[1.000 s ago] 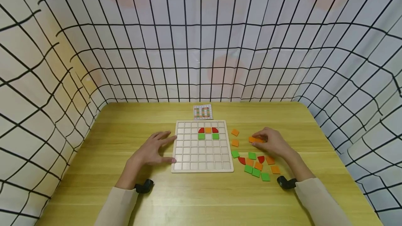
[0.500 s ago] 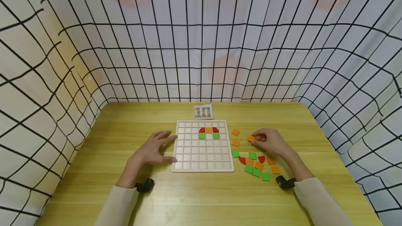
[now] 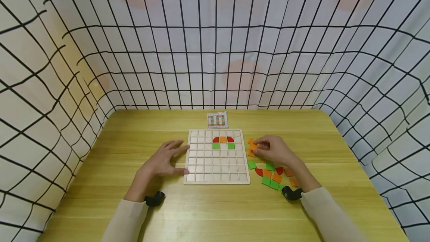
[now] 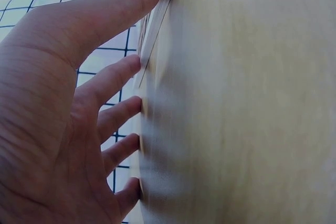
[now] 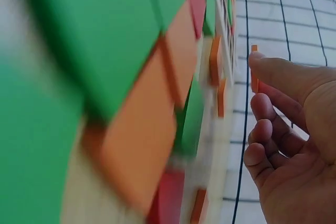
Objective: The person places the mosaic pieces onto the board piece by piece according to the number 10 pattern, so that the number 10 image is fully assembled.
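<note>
My right hand [image 3: 276, 150] pinches an orange square tile [image 5: 255, 80] between thumb and forefinger, above the table. In the head view it overlaps two orange tiles [image 3: 251, 153] beside the board's right edge. My left hand [image 3: 164, 160] lies with fingers spread at the left edge of the pale wooden grid board [image 3: 201, 165], thumb and forefinger touching its rim. On the board, toward the upper right, sit two red quarter-round tiles [image 3: 216, 139] with an orange tile [image 3: 223, 139] between them. A green tile [image 3: 216, 146] lies under each red one.
Loose green, orange and red tiles [image 3: 266, 181] lie scattered to the right of the board, partly under my right wrist. A small printed pattern card [image 3: 217, 120] lies behind the board. White walls with a black grid stand around the wooden table [image 3: 215, 212].
My right hand has moved left toward the board, carrying the orange tile from the right side to above the two orange tiles. My left hand keeps its place.
</note>
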Demonstrator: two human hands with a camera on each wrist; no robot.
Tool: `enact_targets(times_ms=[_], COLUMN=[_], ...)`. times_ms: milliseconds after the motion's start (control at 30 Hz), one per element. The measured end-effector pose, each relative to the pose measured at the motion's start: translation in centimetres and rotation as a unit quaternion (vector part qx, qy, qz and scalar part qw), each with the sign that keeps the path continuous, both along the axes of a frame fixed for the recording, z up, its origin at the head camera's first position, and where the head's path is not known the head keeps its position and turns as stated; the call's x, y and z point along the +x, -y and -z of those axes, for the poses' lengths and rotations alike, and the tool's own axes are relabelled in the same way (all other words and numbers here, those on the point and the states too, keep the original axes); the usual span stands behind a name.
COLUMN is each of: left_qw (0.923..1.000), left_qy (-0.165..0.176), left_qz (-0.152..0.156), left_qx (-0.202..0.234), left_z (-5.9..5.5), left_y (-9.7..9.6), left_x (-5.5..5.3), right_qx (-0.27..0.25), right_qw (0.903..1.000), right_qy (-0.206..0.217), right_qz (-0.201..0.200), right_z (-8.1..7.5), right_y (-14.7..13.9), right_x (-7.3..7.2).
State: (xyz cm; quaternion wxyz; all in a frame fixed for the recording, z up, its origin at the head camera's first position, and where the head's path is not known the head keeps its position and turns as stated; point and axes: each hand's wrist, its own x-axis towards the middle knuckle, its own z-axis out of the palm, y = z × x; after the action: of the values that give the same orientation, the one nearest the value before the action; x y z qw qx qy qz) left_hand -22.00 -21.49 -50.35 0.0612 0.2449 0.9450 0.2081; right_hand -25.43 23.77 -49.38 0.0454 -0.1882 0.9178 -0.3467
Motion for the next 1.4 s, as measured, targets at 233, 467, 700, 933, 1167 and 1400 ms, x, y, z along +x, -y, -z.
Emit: enact_targets(times_ms=[233,467,700,933,1167,1400], left_qw=[1.0,1.0,1.0,0.9999,0.9998,0.9998], left_qy=[0.001,0.003,0.001,0.012,0.017,0.017], left_qz=[-0.001,-0.004,-0.006,-0.011,-0.011,-0.01], left_qx=[0.002,0.002,0.0,-0.001,-0.003,0.0], left_z=[0.1,0.1,0.1,0.1,-0.1,-0.1], left_y=[0.1,0.1,0.1,0.1,0.0,0.0], left_x=[0.0,0.0,-0.1,-0.1,0.0,0.0], right_qx=[-0.026,-0.013,-0.015,-0.009,-0.005,-0.01], right_qw=[0.9991,0.9985,0.9974,0.9977,0.9979,0.9979], right_qy=[0.008,0.042,0.058,0.053,0.046,0.034], right_qz=[-0.032,-0.034,-0.039,-0.041,-0.045,-0.055], right_z=[0.2,0.6,0.5,1.1,1.3,1.1], right_y=[3.0,5.3,6.4,7.0,7.2,7.6], right_x=[-0.1,-0.1,0.1,-0.2,-0.3,-0.1])
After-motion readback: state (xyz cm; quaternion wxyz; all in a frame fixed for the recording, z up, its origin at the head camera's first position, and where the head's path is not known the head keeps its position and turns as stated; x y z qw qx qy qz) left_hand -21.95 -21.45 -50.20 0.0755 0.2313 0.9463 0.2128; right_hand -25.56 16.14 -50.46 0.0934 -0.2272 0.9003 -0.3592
